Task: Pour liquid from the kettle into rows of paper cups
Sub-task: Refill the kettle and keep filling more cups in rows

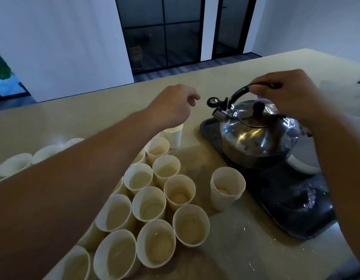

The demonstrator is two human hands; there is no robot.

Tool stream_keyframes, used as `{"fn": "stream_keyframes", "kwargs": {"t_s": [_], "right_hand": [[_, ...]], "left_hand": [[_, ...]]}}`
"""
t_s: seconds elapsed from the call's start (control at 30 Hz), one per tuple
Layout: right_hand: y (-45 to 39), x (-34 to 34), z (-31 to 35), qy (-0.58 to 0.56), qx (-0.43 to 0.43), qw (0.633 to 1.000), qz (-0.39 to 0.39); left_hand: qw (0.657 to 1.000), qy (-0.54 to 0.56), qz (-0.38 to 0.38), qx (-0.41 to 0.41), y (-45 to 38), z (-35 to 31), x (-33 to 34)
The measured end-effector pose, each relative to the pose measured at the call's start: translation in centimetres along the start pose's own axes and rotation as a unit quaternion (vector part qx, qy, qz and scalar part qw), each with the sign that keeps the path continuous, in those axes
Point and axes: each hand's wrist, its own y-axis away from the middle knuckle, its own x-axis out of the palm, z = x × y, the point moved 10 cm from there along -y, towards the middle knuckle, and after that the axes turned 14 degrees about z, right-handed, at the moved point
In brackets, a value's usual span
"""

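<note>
A shiny steel kettle (256, 136) with a black handle, lid knob and whistle cap stands on a dark tray (292, 199) at the right. My right hand (286, 93) grips the black handle from above. My left hand (175, 104) hovers left of the spout with fingers loosely curled, holding nothing, above the far end of the cups. Several white paper cups (148, 203) stand packed in rows at the lower middle, most holding liquid. A short stack of cups (227, 186) stands apart beside the tray.
The beige counter (225, 73) runs back to a far edge. More white cups (15, 163) line the left behind my forearm. A white bowl-like object (304, 158) sits on the tray right of the kettle. Water drops speckle the tray and counter.
</note>
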Motion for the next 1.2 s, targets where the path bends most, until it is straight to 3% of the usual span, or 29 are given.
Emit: {"fn": "stream_keyframes", "kwargs": {"t_s": [0.33, 0.77, 1.2], "right_hand": [[-7.2, 6.1, 2.7, 0.073, -0.007, 0.992, 0.101], [-11.0, 10.3, 6.4, 0.127, -0.055, 0.973, 0.182], [-12.1, 11.6, 8.1, 0.192, -0.048, 0.956, 0.215]], "left_hand": [[0.998, -0.034, 0.040, -0.036, -1.8, 3.2, 0.1], [0.997, 0.043, 0.047, -0.051, -2.5, 6.9, 0.0], [0.995, 0.056, 0.044, -0.064, -2.5, 7.9, 0.3]]}}
